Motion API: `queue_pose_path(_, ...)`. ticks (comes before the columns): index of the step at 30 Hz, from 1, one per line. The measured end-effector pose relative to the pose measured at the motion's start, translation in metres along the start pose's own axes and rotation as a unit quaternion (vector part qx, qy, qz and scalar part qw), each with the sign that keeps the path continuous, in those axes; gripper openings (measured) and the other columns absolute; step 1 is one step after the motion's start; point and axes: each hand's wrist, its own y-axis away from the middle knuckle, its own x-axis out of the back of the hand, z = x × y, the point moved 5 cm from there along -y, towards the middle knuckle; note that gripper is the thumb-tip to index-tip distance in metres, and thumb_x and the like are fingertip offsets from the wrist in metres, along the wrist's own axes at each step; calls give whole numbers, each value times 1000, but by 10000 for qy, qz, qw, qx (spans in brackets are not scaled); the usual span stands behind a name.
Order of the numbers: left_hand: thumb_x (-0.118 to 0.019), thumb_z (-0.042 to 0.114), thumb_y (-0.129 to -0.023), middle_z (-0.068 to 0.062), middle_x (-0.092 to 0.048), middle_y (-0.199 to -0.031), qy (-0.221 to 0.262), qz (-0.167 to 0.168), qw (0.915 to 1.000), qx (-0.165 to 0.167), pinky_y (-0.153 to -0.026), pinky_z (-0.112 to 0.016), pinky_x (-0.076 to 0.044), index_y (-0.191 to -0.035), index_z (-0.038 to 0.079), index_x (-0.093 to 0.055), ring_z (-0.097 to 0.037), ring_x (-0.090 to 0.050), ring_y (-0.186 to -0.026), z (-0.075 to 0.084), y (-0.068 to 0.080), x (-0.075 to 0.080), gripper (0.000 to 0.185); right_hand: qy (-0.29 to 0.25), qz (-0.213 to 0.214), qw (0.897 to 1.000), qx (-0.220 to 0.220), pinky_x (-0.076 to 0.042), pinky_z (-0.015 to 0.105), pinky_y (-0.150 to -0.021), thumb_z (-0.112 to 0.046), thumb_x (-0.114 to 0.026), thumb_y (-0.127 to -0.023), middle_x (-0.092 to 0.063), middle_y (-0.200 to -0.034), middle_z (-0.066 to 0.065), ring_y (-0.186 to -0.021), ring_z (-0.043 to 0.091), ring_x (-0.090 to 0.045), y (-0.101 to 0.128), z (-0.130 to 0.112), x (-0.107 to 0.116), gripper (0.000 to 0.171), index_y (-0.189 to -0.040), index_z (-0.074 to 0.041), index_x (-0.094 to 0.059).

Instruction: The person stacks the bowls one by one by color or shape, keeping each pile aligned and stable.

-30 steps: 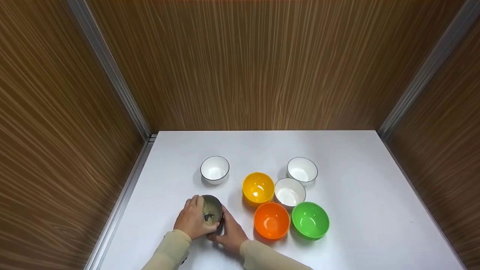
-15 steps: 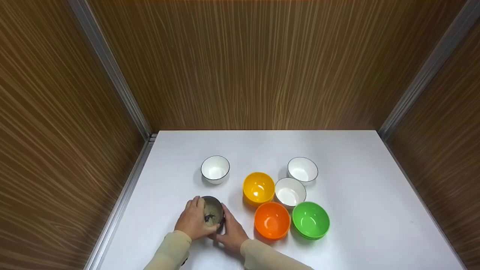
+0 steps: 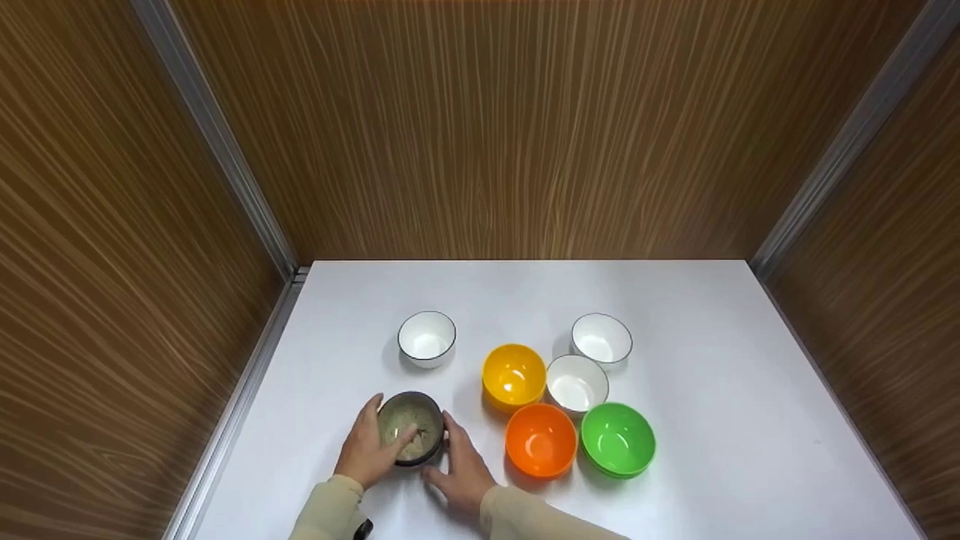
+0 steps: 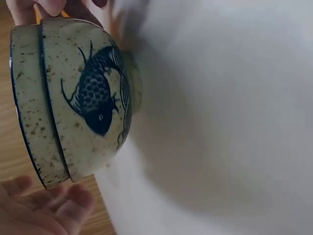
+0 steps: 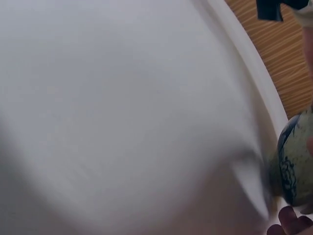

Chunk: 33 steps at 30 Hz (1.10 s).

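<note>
On white tabletop: two nested speckled ceramic bowls, blue fish painted, cupped by left hand and right hand; bowls empty.

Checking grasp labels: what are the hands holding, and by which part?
The left hand holds the speckled fish-painted bowls, a nested pair, by the near-left rim, thumb inside. The right hand touches their right side.
</note>
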Motion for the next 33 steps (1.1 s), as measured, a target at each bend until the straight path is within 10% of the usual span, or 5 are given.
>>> queue_pose_path(10, -39, 55, -98, -31, -42, -140, 684, -414, 9909, 1086, -107, -58, -32, -142, -7, -33, -47, -38, -130, -5, -1, -5, 76, 185, 23, 9998, -92, -41, 45, -105, -19, -70, -85, -38, -146, 17, -121, 26, -51, 3, -18, 18, 76, -147, -1, -30)
queue_pose_path(21, -40, 52, -99, -31, -44, -138, 933, -375, 9879, 1181, -108, -57, -31, -140, -6, -36, -45, -39, -130, 2, -4, -18, 71, -1, -651, 9947, -800, -31, 48, -112, -32, -68, -88, -30, -153, 14, -135, 27, -39, 9, -22, 32, 83, -152, -5, -22)
queue_pose_path(33, -43, 50, -99, -32, -45, -136, 1088, -515, 9873, 1034, -107, -57, -33, -139, -7, -37, -45, -41, -128, 23, -11, -40, 70, 315, 60, 9976, -620, -27, 53, -112, -27, -69, -86, -21, -156, 19, -140, 35, -27, 6, -28, 55, 78, -149, -4, -28)
